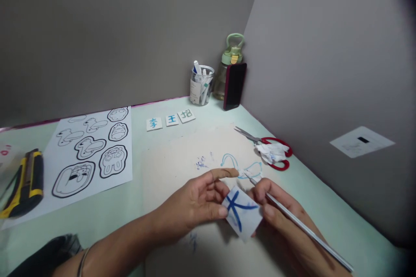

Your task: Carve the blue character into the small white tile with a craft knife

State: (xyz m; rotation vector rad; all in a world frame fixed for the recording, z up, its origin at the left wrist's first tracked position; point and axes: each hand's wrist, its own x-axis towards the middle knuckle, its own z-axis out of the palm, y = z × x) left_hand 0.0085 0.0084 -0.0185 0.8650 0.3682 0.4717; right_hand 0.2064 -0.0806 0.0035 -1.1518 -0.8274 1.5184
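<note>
A small white square [246, 212] with thick dark-blue brush-like strokes is pinched between the thumb and fingers of my left hand [195, 203]. The index finger of that hand stretches toward the tip of a slim silver craft knife [292, 216]. My right hand [282, 212] grips this knife like a pen, its point up and to the left. The right thumb is also at the square's right edge; whether it presses on it I cannot tell. Behind the knife tip, a light-blue bird-like outline [230, 159] lies on the beige board [172, 160].
Red-handled scissors [276, 140] lie at right with crumpled white paper [273, 152] on them. Three character tiles [171, 120], a jar of pens [200, 91], a green bottle [222, 73] and a phone [235, 86] stand behind. At left are a printed sheet [112, 188] and a yellow-black cutter [34, 181].
</note>
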